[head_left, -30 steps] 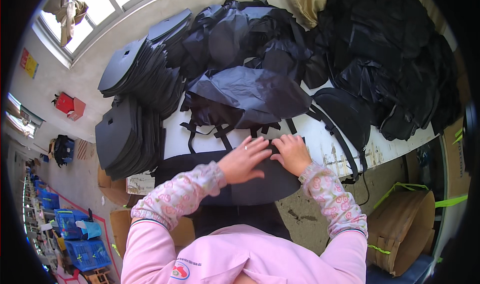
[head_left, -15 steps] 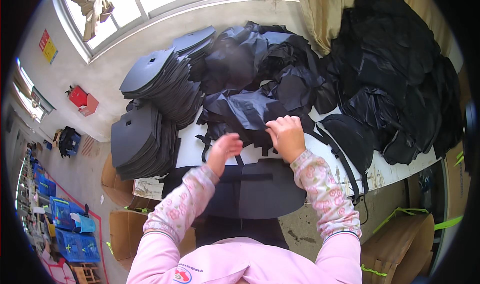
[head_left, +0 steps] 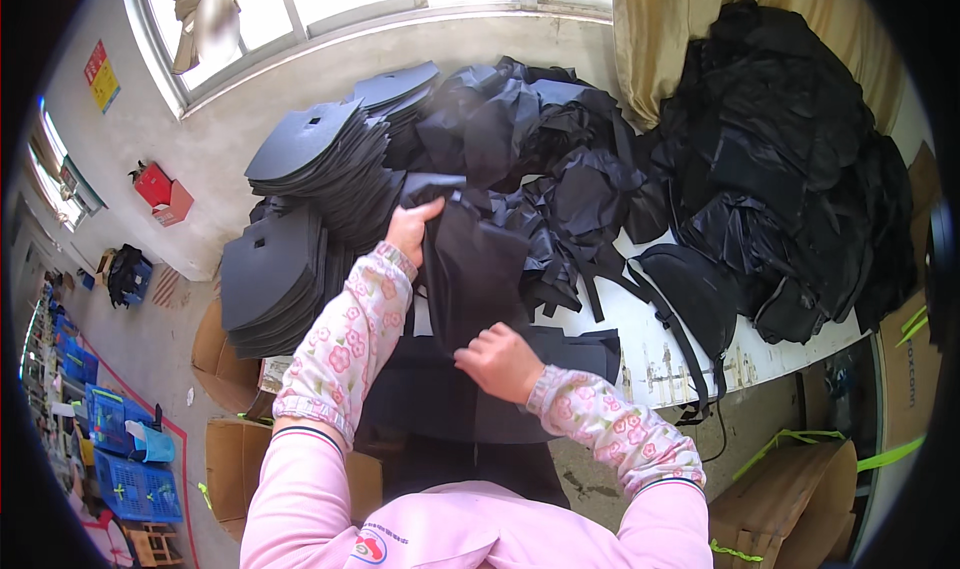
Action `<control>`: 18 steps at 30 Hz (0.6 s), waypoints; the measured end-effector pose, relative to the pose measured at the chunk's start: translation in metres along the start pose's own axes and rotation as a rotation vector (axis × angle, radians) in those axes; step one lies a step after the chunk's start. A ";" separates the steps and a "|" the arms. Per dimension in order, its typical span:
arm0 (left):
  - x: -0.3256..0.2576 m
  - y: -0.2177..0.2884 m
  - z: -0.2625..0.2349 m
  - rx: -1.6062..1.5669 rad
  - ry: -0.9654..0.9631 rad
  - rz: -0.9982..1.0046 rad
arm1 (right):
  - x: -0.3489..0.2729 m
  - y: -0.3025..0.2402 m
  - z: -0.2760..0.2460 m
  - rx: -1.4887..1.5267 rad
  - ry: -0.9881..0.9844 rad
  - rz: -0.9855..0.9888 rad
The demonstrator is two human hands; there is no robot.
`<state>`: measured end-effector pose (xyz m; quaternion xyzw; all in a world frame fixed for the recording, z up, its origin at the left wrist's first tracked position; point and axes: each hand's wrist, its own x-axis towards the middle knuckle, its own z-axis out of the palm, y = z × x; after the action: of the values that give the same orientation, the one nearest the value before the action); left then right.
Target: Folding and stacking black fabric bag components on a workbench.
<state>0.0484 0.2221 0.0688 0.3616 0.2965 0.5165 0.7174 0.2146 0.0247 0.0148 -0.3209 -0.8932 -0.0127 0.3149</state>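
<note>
The black fabric piece (head_left: pixel 470 269) hangs upright over the near part of the white table (head_left: pixel 640 329), held at both ends. The left hand (head_left: pixel 412 229) is clamped on its top edge, fingers curled over the cloth; the right hand (head_left: pixel 500 361) is closed on its lower edge, just above a dark flat panel (head_left: pixel 440 399) lying at the table's near rim.

The cloth is limp and could slip out of either grip, or its loose end could snag the black straps (head_left: pixel 600 274) lying just beside it and drag them along. The stacks of stiff grey panels (head_left: pixel 300 229) stand close on the left and look easy to knock. A heap of black fabric (head_left: pixel 790 179) crowds the right and far side, so the only open room is the bare strip of table near the front edge.
</note>
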 end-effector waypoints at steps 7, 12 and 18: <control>0.032 0.123 0.109 0.102 -0.335 0.422 | 0.057 0.098 -0.048 -0.172 0.330 0.311; 0.013 0.141 0.123 0.230 -0.474 0.231 | 0.079 0.043 -0.121 0.230 0.241 0.225; 0.017 0.131 0.093 0.449 -0.643 -0.103 | 0.094 0.064 -0.175 -0.120 0.613 0.264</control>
<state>0.0587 0.2449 0.2287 0.6374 0.1802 0.2628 0.7015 0.2929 0.0896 0.1976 -0.4331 -0.7054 -0.1201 0.5482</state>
